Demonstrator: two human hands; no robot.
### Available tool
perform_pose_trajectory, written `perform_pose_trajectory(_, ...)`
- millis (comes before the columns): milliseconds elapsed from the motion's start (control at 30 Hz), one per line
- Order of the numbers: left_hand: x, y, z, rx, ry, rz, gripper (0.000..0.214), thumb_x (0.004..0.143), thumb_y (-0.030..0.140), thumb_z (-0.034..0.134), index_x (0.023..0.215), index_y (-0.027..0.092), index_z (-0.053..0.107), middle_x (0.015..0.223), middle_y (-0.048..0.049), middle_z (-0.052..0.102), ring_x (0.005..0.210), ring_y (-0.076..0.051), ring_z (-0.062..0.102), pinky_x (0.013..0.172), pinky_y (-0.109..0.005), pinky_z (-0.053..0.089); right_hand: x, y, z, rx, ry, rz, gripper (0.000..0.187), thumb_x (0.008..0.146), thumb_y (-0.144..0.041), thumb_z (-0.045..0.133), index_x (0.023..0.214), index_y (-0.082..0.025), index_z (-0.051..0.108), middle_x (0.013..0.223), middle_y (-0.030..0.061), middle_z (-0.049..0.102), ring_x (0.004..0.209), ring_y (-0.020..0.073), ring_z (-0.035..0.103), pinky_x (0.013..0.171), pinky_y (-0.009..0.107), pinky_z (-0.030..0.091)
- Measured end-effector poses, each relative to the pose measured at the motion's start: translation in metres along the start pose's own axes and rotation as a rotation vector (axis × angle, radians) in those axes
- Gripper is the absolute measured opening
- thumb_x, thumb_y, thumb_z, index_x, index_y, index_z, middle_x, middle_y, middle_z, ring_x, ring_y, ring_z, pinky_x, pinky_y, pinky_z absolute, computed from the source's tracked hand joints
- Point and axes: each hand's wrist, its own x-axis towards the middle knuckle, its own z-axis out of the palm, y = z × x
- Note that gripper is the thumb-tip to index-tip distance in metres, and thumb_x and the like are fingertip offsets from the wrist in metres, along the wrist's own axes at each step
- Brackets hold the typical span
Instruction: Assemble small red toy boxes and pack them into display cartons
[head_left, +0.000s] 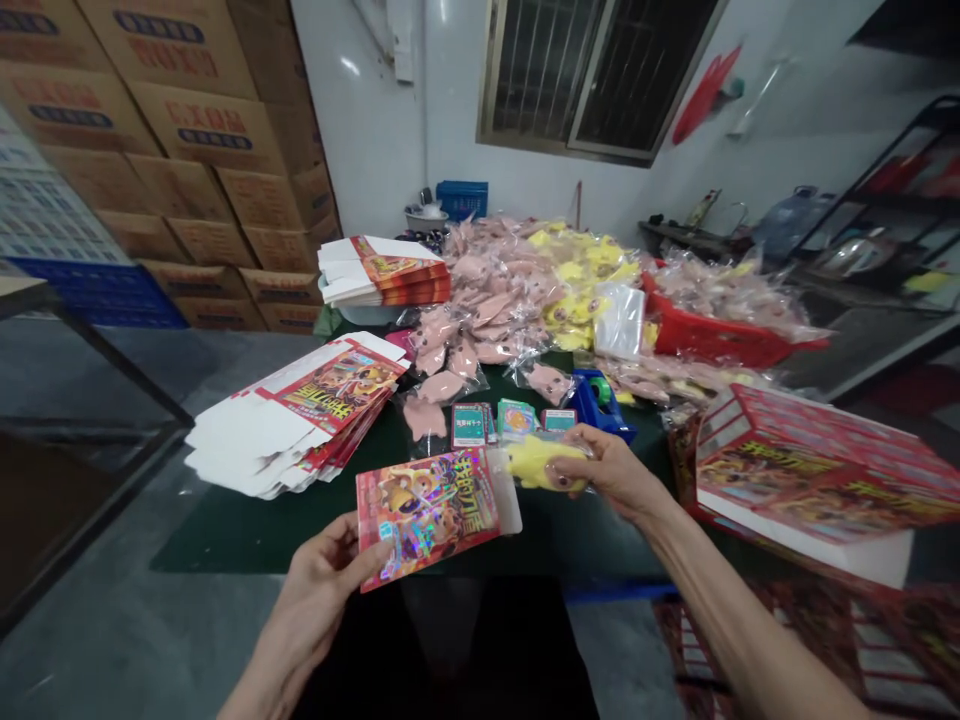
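My left hand (330, 570) grips the lower left end of a shiny red printed box (431, 515), thumb on its front. The box's white flap end faces right. There my right hand (611, 470) pinches a yellow plush toy (544, 463) in a clear bag, right at the box's end; whether part of it is inside I cannot tell. Just beyond, small stacks of printed cards (471, 425) lie on the dark green table (277, 535). A blue tape dispenser (604, 405) stands behind my right hand.
Flat box blanks (300, 420) lie at the left, with another stack (386, 270) behind. Bagged pink toys (487, 290) and yellow toys (585, 270) are heaped at the back. A red basket (712, 335) and a printed carton (810, 480) stand on the right.
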Motion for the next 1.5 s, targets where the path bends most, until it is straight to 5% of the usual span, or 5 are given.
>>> perform_pose_trajectory(700,-0.005,-0.011,0.02,-0.265,-0.051,-0.005,0.051,0.046,0.016,0.085,0.093,0.012,0.067,0.094,-0.01,0.072,0.08,-0.026,0.07,0.068,-0.029,0.057,-0.033,-0.023,-0.025,-0.271,0.002,-0.14,0.024,0.063,-0.03,0.07,0.077,-0.018,0.054,0.06,-0.0042,0.058,0.05,0.0098,0.052,0.046,0.021,0.039)
perform_pose_trajectory(1000,-0.002,-0.022,0.042,-0.251,-0.143,0.109,0.053,0.052,0.018,0.083,0.101,0.015,0.061,0.086,-0.0076,0.074,0.077,-0.024,0.07,0.077,-0.036,0.056,-0.044,-0.063,0.007,-0.762,0.217,-0.792,0.014,0.069,-0.007,0.052,0.078,-0.018,0.055,0.08,0.0016,0.054,0.076,0.0149,0.052,0.07,0.028,0.041)
perform_pose_trajectory(1233,0.003,-0.03,0.066,-0.327,-0.161,0.104,0.041,0.051,0.022,0.084,0.086,0.015,0.063,0.08,-0.0057,0.074,0.073,-0.021,0.07,0.078,-0.033,0.055,-0.054,-0.1,0.014,-1.016,-0.197,-0.769,0.059,0.068,-0.016,0.065,0.123,-0.019,0.042,0.116,0.0089,0.05,0.108,0.0212,0.047,0.09,0.036,0.04)
perform_pose_trajectory(1400,0.012,-0.03,0.054,-0.157,-0.272,0.067,0.043,0.052,0.021,0.083,0.091,0.011,0.066,0.084,-0.0103,0.074,0.081,-0.025,0.07,0.078,-0.032,0.055,-0.052,-0.089,0.03,-1.067,0.047,-0.844,0.013,0.074,-0.013,0.057,0.086,-0.018,0.055,0.088,0.0034,0.055,0.082,0.0158,0.052,0.073,0.028,0.04)
perform_pose_trajectory(1500,0.022,-0.025,0.039,-0.141,-0.282,0.075,0.056,0.048,0.018,0.085,0.1,0.013,0.063,0.093,-0.011,0.073,0.082,-0.027,0.07,0.078,-0.035,0.055,-0.05,-0.09,0.036,-1.088,0.033,-0.853,0.009,0.071,-0.012,0.059,0.075,-0.017,0.053,0.075,0.0004,0.053,0.069,0.0125,0.048,0.063,0.024,0.035)
